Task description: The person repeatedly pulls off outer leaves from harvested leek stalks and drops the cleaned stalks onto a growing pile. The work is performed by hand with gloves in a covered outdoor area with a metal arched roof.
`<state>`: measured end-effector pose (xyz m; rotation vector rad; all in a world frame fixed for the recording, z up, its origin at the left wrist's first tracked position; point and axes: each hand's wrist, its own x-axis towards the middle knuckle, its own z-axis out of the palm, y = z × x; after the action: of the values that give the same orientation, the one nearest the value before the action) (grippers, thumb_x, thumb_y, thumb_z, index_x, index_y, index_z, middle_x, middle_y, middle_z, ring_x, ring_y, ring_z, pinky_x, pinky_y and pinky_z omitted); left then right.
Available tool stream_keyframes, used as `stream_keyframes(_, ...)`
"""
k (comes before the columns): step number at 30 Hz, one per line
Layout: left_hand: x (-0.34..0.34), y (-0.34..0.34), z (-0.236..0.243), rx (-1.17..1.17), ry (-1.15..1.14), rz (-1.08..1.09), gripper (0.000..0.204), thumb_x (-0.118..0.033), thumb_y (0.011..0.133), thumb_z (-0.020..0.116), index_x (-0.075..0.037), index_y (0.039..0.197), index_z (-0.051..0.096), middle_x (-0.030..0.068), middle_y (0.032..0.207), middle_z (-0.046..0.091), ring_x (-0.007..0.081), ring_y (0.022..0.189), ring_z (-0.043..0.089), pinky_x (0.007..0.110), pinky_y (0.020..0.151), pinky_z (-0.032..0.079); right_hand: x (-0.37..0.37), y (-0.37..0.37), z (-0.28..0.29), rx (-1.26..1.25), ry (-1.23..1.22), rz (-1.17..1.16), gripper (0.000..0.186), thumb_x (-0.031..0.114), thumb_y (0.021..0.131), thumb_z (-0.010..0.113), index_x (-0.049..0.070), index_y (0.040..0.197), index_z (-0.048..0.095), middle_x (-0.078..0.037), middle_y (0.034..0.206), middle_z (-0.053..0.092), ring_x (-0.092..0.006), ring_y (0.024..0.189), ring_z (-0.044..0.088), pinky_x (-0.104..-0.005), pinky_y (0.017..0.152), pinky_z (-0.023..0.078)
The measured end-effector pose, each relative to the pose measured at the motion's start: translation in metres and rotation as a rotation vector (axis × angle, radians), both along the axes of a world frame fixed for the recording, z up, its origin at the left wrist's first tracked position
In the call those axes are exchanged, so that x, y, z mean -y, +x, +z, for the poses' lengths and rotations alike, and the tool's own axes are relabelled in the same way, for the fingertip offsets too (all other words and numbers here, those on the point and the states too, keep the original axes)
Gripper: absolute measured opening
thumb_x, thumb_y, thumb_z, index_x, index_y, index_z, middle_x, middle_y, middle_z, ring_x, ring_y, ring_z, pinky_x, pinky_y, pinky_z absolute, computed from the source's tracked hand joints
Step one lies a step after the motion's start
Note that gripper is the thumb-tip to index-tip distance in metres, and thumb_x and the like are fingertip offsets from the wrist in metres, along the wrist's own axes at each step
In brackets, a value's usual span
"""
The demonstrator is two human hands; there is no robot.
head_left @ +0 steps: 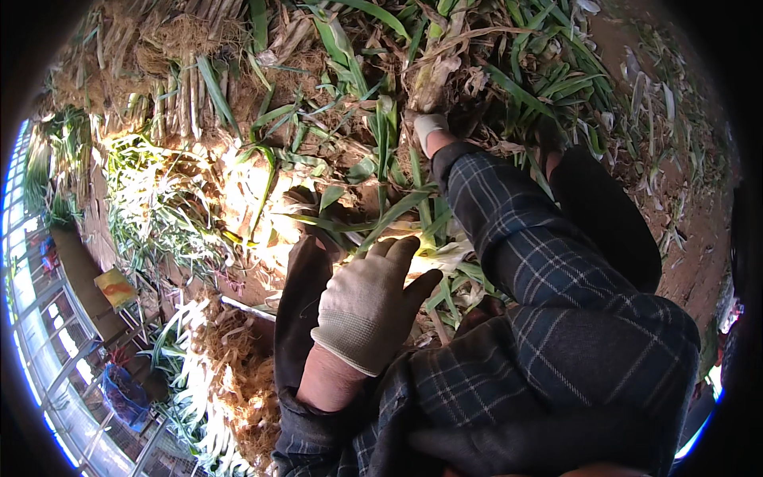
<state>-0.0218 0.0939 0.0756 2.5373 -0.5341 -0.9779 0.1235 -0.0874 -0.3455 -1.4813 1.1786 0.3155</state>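
My left hand [367,296], in a pale knit glove, is in the middle with its thumb held apart from its fingers. Nothing shows in its grasp, and long green leaves [397,208] lie just beyond the fingertips. My right arm stretches far forward in a plaid sleeve. At its end my right hand [431,129], also in a pale glove, is at the lower end of a thick, dry-leaved stalk [433,75]. The sleeve and leaves hide most of that hand's fingers, so its grip cannot be made out.
Bundles of leek-like stalks with brown roots [183,99] lie at the far left. A sunlit leaf heap [159,203] is nearer. Rooted bundles [226,374] lie at lower left. Loose leaves cover the brown ground [699,262] at right. A blue bag [125,397] stands by the glazed wall.
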Motion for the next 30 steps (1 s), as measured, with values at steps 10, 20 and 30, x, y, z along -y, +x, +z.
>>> stream_keyframes(10, 0.028, -0.011, -0.011, 0.143, -0.121, 0.058, 0.038, -0.033, 0.089, 0.068, -0.006, 0.115, 0.062, 0.0160, 0.102, 0.069, 0.0365, 0.094, 0.066, 0.044, 0.077, 0.053, 0.047, -0.128, 0.178, 0.498, 1.128, -0.092, 0.034, 0.037, 0.092, 0.067, 0.012, 0.114, 0.060, -0.005, 0.098, 0.065, -0.0235, 0.093, 0.063, -0.0414, 0.094, 0.051)
stream_keyframes(20, 0.059, -0.008, -0.056, -0.019, -0.123, 0.081, 0.057, -0.043, 0.089, 0.066, 0.004, 0.122, 0.055, 0.0274, 0.104, 0.067, 0.0379, 0.099, 0.066, 0.042, 0.083, 0.052, 0.056, -0.140, 0.264, 0.670, 0.615, -0.404, 0.024, 0.034, 0.090, 0.070, 0.011, 0.094, 0.063, 0.000, 0.070, 0.056, -0.0154, 0.057, 0.055, -0.0335, 0.054, 0.049)
stream_keyframes(30, 0.065, -0.025, -0.049, -0.677, -0.782, 0.192, 0.036, -0.029, 0.095, 0.065, 0.002, 0.115, 0.063, -0.0011, 0.079, 0.064, 0.0057, 0.059, 0.051, 0.024, 0.052, 0.043, 0.078, -0.183, 0.369, 0.612, 0.278, 0.191, 0.049, 0.041, 0.088, 0.069, 0.003, 0.118, 0.062, -0.011, 0.101, 0.067, -0.0205, 0.081, 0.066, -0.0321, 0.066, 0.055)
